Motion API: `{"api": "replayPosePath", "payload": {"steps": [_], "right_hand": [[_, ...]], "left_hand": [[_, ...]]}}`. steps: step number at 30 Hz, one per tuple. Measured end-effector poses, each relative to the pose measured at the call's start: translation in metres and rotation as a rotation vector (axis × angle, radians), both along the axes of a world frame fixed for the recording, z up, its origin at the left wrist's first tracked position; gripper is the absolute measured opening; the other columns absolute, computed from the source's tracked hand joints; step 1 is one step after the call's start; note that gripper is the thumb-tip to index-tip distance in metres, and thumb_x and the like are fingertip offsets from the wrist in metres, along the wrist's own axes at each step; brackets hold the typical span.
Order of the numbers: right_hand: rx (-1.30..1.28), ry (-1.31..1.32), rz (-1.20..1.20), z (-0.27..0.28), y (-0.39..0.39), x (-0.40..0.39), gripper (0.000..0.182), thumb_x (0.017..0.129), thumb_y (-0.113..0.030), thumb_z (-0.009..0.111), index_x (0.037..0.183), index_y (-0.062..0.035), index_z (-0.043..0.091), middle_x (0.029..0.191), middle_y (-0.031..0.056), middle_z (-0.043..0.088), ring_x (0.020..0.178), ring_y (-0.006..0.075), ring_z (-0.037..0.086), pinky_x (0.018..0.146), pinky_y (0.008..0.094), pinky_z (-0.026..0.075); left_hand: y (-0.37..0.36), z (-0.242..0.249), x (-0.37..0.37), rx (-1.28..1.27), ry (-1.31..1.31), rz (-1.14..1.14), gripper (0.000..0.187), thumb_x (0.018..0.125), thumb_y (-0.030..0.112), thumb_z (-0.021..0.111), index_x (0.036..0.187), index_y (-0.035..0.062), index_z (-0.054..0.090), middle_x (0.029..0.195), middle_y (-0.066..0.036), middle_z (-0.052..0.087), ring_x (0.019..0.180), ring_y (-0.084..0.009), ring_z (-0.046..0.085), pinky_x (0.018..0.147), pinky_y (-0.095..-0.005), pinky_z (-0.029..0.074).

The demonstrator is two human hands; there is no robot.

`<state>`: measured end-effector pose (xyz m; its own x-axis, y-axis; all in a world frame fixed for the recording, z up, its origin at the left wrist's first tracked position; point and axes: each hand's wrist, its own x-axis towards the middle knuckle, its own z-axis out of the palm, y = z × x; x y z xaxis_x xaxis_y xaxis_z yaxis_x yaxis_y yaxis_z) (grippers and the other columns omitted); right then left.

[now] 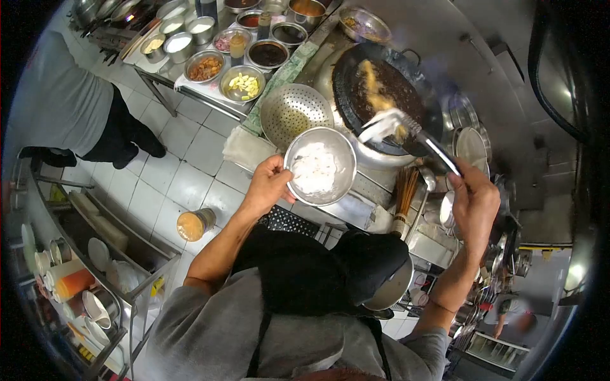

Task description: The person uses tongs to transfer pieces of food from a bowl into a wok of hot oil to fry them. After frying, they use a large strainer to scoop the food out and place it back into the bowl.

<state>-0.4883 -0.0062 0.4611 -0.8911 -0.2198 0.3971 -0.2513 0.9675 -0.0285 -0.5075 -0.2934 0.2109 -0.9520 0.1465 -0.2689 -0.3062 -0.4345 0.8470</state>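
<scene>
My left hand (pixel 268 185) grips the rim of a shiny metal bowl (pixel 348 143) that holds white, floury-looking food (pixel 316 168). In my right hand (pixel 475 202) are metal tongs (pixel 438 151), whose tips hold a white-coated piece (pixel 382 126) over the near edge of a dark wok (pixel 346 105). Inside the wok, a strip of golden food (pixel 373 89) lies in dark, bubbling oil. A perforated metal colander (pixel 279 105) sits just beyond the bowl. What the coated piece is made of cannot be made out.
A side table holds several bowls of ingredients, including yellow pieces (pixel 243 84) and brown chunks (pixel 204 66). A bamboo brush (pixel 406 190) stands right of my lap. Another person (pixel 63 95) stands at the left. A jar (pixel 194 225) is on the tiled floor (pixel 182 185).
</scene>
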Motion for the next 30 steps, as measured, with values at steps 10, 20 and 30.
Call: {"api": "replayPosePath", "payload": {"steps": [10, 20, 30], "right_hand": [[0.284, -0.101, -0.521, -0.111, 0.092, -0.158, 0.031, 0.087, -0.037, 0.059, 0.108, -0.016, 0.069, 0.089, 0.0172, 0.068, 0.091, 0.035, 0.065, 0.076, 0.0454, 0.051], [-0.063, -0.139, 0.153, -0.03, -0.004, -0.024, 0.027, 0.077, -0.013, 0.069, 0.104, -0.0076, 0.067, 0.091, 0.0155, 0.068, 0.079, 0.0344, 0.066, 0.068, 0.0404, 0.051], [0.154, -0.143, 0.122, -0.051, -0.031, 0.012, 0.022, 0.075, -0.013, 0.07, 0.096, -0.0087, 0.068, 0.08, 0.0089, 0.066, 0.068, 0.0273, 0.066, 0.056, 0.0386, 0.051]], "left_hand": [[-0.012, 0.013, 0.017, 0.031, -0.008, 0.038, 0.002, 0.085, 0.0, 0.053, 0.086, -0.0014, 0.052, 0.069, -0.011, 0.06, 0.044, -0.0147, 0.058, 0.038, -0.0255, 0.054], [-0.017, 0.025, 0.02, 0.059, -0.033, 0.032, 0.003, 0.087, 0.002, 0.053, 0.085, -0.0002, 0.052, 0.072, -0.01, 0.06, 0.048, -0.0141, 0.06, 0.042, -0.0256, 0.056], [0.005, 0.043, 0.023, 0.001, 0.163, -0.079, 0.009, 0.086, -0.001, 0.054, 0.08, 0.0032, 0.048, 0.071, -0.004, 0.054, 0.049, -0.0116, 0.06, 0.042, -0.0232, 0.055]]}}
